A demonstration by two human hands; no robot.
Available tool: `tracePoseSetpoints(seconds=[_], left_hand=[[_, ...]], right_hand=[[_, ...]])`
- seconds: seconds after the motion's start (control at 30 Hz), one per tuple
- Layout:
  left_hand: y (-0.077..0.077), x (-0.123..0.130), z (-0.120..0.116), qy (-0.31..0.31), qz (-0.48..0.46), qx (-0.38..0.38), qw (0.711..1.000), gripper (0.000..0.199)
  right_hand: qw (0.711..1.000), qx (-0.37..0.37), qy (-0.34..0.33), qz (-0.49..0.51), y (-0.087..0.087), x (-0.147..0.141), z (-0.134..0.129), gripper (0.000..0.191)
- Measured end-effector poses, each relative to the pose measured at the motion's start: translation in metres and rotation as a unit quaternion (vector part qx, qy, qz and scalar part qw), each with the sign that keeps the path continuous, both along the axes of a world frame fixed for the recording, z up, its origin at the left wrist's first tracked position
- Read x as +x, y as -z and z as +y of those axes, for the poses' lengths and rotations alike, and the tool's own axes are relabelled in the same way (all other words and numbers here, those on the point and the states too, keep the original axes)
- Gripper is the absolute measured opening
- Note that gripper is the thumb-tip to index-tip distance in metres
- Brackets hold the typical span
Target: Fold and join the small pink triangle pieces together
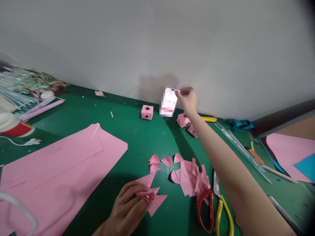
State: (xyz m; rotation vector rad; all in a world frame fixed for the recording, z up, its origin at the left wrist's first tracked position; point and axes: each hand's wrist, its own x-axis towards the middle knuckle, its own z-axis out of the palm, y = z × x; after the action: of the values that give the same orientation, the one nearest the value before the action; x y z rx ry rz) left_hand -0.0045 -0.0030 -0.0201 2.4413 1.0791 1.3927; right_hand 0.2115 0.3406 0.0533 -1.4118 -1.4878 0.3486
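Observation:
My right hand (189, 99) reaches to the wall and grips the upper right edge of a phone (169, 102), which leans there with its screen lit and a timer showing. Nearer me, my left hand (131, 203) holds several folded pink paper triangles (157, 203) between curled fingers and thumb; part of them is hidden under the fingers. Just beyond lie small folded pink paper pieces (154, 159) and a heap of pink paper scraps (188, 175). A pink paper cube (147, 112) with diamond holes stands left of the phone, and another folded pink paper shape (182, 120) sits below my right hand.
Pink sheets (61, 173) cover the left of the green table (137, 137). Red-handled scissors (205, 226) and yellow-handled pliers (219, 209) lie under my right forearm. A paper cup (17, 126) and bundled sticks (34, 80) are at left; clear tubes (242, 150) are at right.

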Motion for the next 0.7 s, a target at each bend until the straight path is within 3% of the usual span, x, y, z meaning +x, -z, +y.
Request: tracePoseSetpoints(seconds=[0.2, 0.7], left_hand=[[-0.004, 0.002, 0.001, 0.012, 0.003, -0.002, 1.0, 0.027], [-0.012, 0.002, 0.001, -0.004, 0.014, 0.01, 1.0, 0.022]], right_hand=[[0.998, -0.005, 0.061, -0.005, 0.005, -0.009, 0.009, 0.029], [0.997, 0.016, 0.081, -0.01, 0.013, -0.008, 0.009, 0.036]])
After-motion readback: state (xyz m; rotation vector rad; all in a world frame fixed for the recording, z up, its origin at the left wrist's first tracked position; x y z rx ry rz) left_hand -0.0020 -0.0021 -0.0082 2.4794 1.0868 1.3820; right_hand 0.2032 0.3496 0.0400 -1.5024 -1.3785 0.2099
